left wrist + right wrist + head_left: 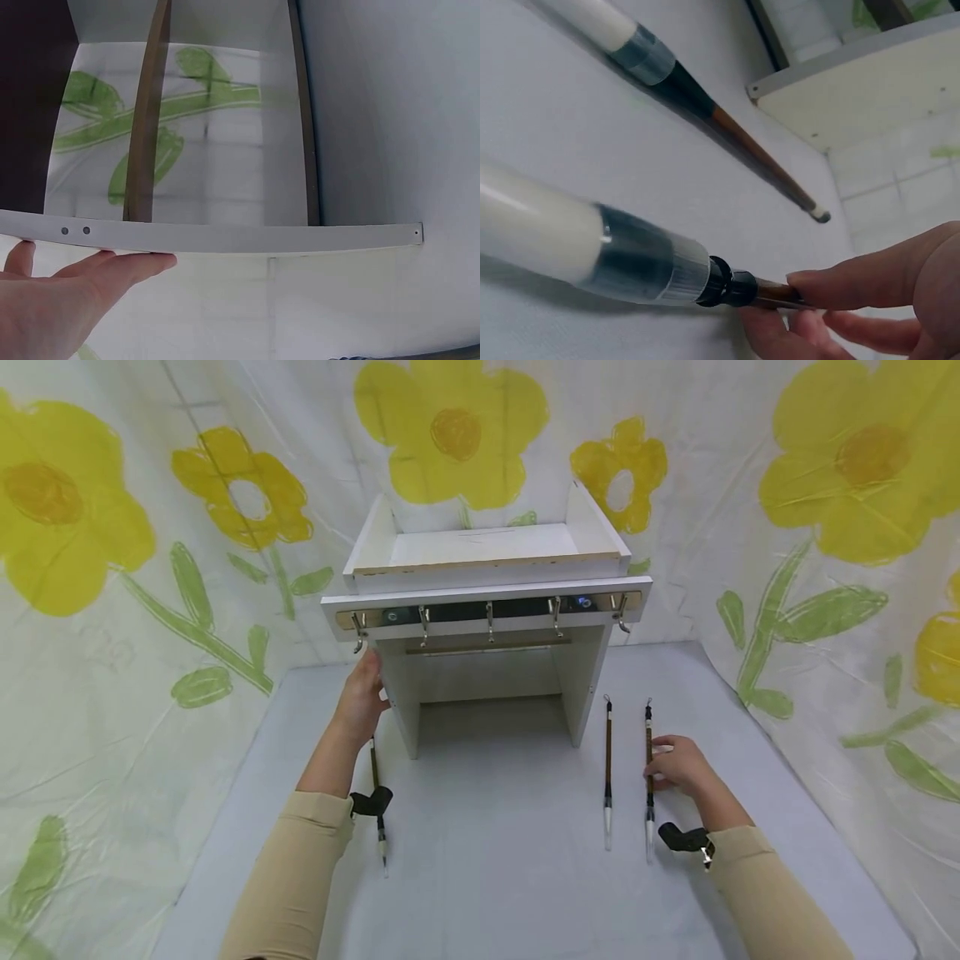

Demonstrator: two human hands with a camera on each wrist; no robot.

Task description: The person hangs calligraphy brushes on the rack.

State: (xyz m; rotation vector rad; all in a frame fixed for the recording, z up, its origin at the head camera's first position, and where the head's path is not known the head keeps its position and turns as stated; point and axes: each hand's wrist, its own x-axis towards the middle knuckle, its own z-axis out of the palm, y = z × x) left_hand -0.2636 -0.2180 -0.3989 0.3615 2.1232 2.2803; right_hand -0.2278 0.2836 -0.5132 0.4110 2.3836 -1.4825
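Pinching brush (641,259), hooks (491,621) in head view only

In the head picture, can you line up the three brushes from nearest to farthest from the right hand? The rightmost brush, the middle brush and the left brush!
From the right hand:
1. Rightmost brush: pinched in its fingers.
2. Middle brush: lying just to its left.
3. Left brush: across the table, near the left arm.
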